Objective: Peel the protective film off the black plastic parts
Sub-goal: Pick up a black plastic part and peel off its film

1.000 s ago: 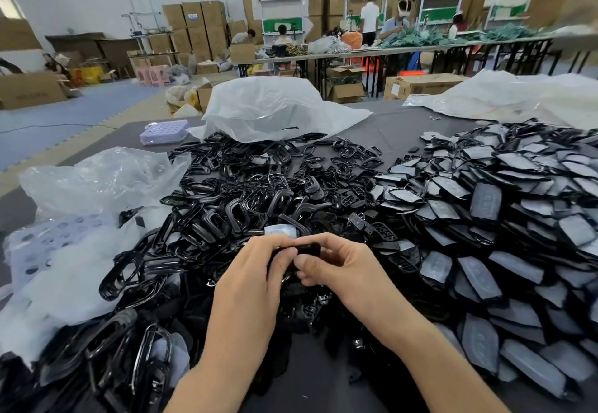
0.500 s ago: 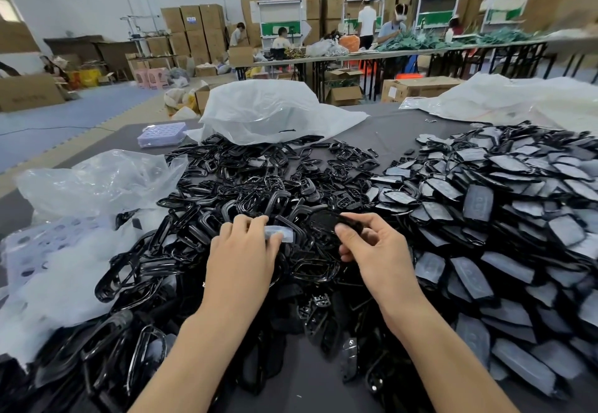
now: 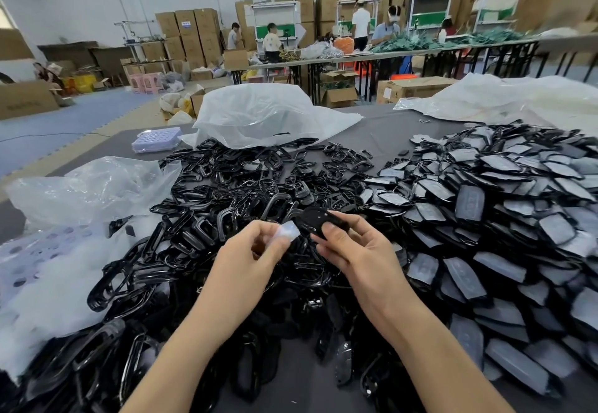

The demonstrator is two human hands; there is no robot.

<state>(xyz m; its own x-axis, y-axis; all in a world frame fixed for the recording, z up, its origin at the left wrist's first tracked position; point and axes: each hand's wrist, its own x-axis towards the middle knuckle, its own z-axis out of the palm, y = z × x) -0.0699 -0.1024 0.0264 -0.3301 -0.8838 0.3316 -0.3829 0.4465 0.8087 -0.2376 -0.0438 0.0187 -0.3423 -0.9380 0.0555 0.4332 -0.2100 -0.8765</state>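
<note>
Clear bag [image 3: 90, 186] at left worktop edge. Frame pile [image 3: 226, 192] centre-left. Left hand [image 3: 249, 254]: fingers pinch film [image 3: 288, 232], held above pile. Right hand [image 3: 359, 251]: fingers grip black part [image 3: 318, 221], just beside film. Filmed parts [image 3: 485, 202] heaped right. Bare grey worktop [image 3: 385, 134] only behind piles and between forearms. Cartons [image 3: 191, 31] line back wall.

Past my table's [image 3: 382, 134] far edge stands a long workbench [image 3: 404, 53], cardboard boxes [image 3: 191, 29] stacked against the white wall [image 3: 97, 8] behind; blue floor [image 3: 64, 121] lies left.
</note>
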